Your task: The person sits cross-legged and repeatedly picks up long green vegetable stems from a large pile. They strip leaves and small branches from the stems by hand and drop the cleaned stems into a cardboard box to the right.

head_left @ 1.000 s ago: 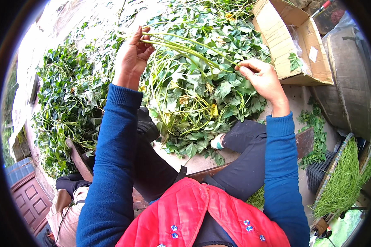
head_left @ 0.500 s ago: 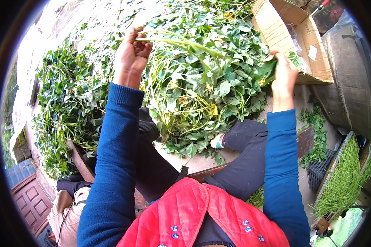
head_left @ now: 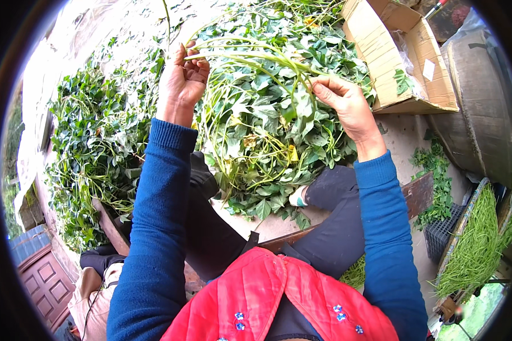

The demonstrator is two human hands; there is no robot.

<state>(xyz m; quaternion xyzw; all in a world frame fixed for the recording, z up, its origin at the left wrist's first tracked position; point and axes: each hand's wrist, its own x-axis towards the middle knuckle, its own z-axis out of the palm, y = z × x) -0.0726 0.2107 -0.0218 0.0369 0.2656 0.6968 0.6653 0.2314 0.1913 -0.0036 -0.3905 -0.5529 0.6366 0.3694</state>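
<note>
My left hand (head_left: 186, 79) is closed in a pinch on the pale ends of several long green stems (head_left: 244, 55), raised over a pile of picked leafy vines (head_left: 267, 125). The stems arch to the right, toward my right hand (head_left: 344, 108). Thumb and fingers of that hand pinch the stems near their far end, where they fork and thinner stalks hang down. One thin darker stem (head_left: 167, 25) stands up beyond my left fingers. The pile of broad green leaves, some yellowed, lies between my feet and beyond.
An open cardboard box (head_left: 381, 62) stands at the far right, a green leaf (head_left: 404, 82) at its near side. Beside it is a large grey-brown container (head_left: 472, 108). Thin green stalks fill a tray (head_left: 472, 244) by a dark crate (head_left: 442, 233). Another person (head_left: 94, 290) sits at lower left.
My right hand has moved left from beside the box to the stems and pinches them. The leaf it held has left its fingers. My left hand has barely moved.
</note>
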